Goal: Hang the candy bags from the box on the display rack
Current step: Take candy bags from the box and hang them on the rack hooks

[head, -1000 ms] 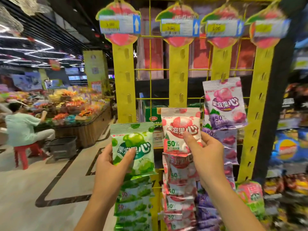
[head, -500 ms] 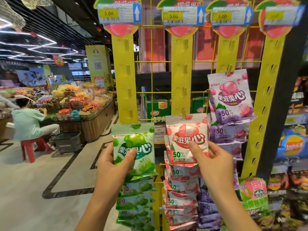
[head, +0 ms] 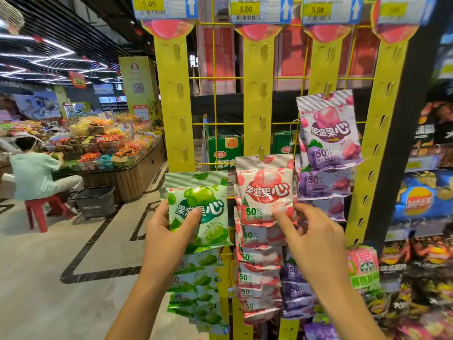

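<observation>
My left hand [head: 169, 231] grips a green candy bag [head: 198, 207] by its lower left corner, held upright at the foot of the leftmost yellow hanging strip [head: 174, 99]. My right hand [head: 311, 234] pinches the lower right corner of a red candy bag [head: 264, 190], whose top hole sits on a tab of the second yellow strip [head: 259, 99]. Below each bag hangs a column of like bags, green [head: 196, 288] and red [head: 259, 273]. Purple candy bags [head: 328, 133] hang on the third strip. The box is not in view.
A fourth yellow strip [head: 382, 133] stands bare at the right, beside shelves of chip bags [head: 421, 200]. Price tags [head: 259, 9] run along the top. To the left, a person sits on a red stool [head: 39, 209] by a black basket [head: 94, 201] and a produce counter [head: 127, 173].
The view has moved closer to the rack. The red bag rose a little and its top hole now sits on a strip tab. The green bag stayed in my left hand.
</observation>
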